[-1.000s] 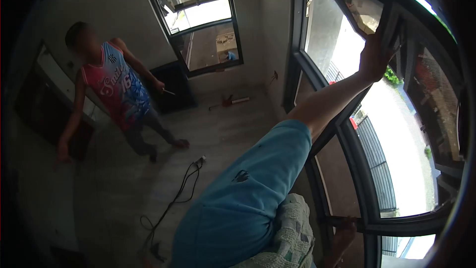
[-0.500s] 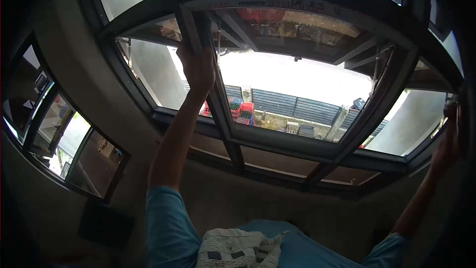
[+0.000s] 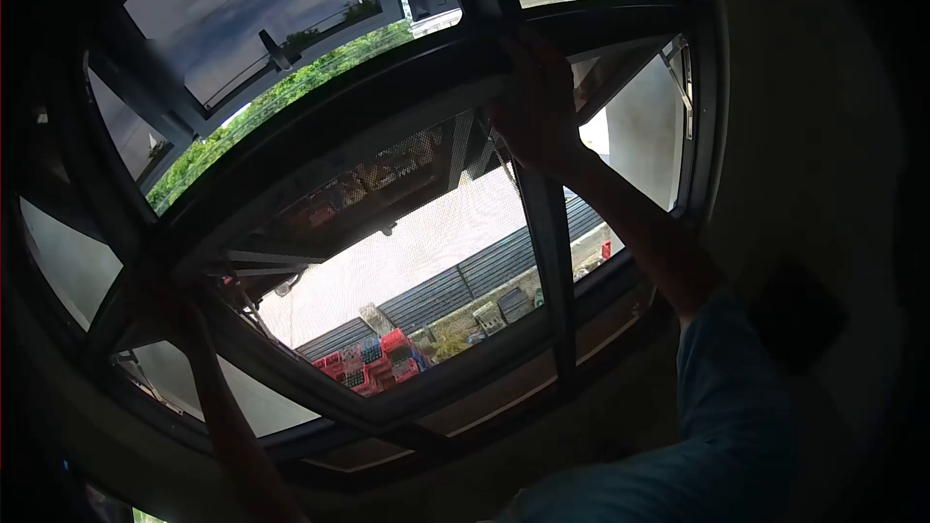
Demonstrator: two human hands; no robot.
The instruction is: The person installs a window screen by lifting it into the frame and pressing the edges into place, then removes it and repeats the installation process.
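A mesh window screen (image 3: pixel 426 242) fills the middle panel of a dark-framed window. My right hand (image 3: pixel 541 111) rests at its upper right corner, where the upright meets the crossbar (image 3: pixel 387 87). Its fingers look stretched upward along the frame. Deep shadow covers my left hand (image 3: pixel 165 308) at the screen's upper left corner, against the left upright. How its fingers are bent cannot be made out.
Above the crossbar, outward-tilted window sashes (image 3: pixel 262 19) show sky reflections. Narrow side panes flank the screen, with metal stay arms (image 3: pixel 678 77). Through the mesh appear red crates (image 3: pixel 363 363), a slatted fence (image 3: pixel 426 300) and pale paving. Dark wall (image 3: pixel 814 165) stands at right.
My view has swung and tilted to the right. My right hand has come from the far right window edge to the screen's upper right corner. My left hand now appears low at left.
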